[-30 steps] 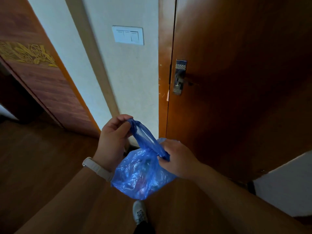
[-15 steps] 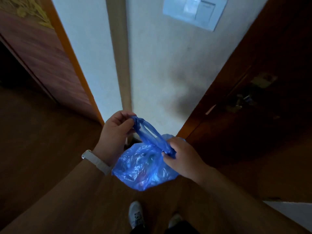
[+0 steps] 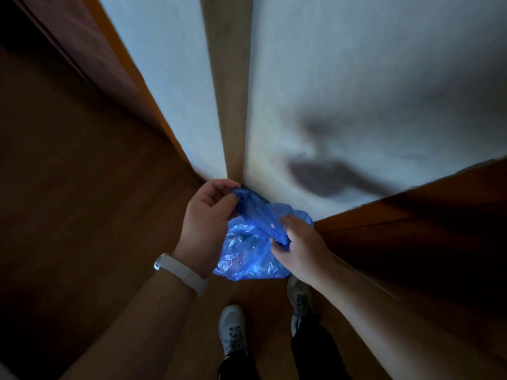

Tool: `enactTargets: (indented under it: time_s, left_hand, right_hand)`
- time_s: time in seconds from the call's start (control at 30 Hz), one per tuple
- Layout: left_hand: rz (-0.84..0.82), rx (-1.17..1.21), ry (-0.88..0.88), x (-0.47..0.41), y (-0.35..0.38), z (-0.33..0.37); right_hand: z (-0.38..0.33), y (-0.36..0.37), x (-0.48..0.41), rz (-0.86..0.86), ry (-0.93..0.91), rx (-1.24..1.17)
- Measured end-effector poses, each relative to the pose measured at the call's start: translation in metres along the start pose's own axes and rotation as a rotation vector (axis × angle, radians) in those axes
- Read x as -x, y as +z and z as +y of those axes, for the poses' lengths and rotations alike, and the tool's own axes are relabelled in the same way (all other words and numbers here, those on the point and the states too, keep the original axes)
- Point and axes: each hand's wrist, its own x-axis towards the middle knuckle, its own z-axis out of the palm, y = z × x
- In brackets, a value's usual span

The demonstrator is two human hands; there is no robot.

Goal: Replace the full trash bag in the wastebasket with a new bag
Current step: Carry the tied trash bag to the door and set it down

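Both hands hold the blue bag (image 3: 247, 253) in the air above the floor (image 3: 68, 215): left hand (image 3: 208, 215) pinches its twisted neck, right hand (image 3: 299, 245) grips lower down.

Both bare forearms reach forward from lower frame edge, converging at centre. Higher: left hand (image 3: 208, 218), fingers curled, thumb and fingertips pinching upper end of twisted neck of translucent blue plastic trash bag (image 3: 247, 259). Left wrist wears white wristband (image 3: 181, 272). Lower: right hand (image 3: 299, 248), back toward camera, fingers curled round neck's lower end; one finger blurred, seemingly extended
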Motion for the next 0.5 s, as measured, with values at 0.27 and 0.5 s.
enactTargets:
  time_s: [0.27,0.5]
  left_hand:
    - [0.034,-0.102,-0.022,-0.100,-0.024,-0.159]
    - [0.026,-0.318,-0.009,-0.164,-0.050,-0.269]
  right_hand:
    - [0.130,0.128,-0.032,0.004,0.002,-0.019]
    - [0.223,0.237,-0.055,-0.086,0.005,0.033]
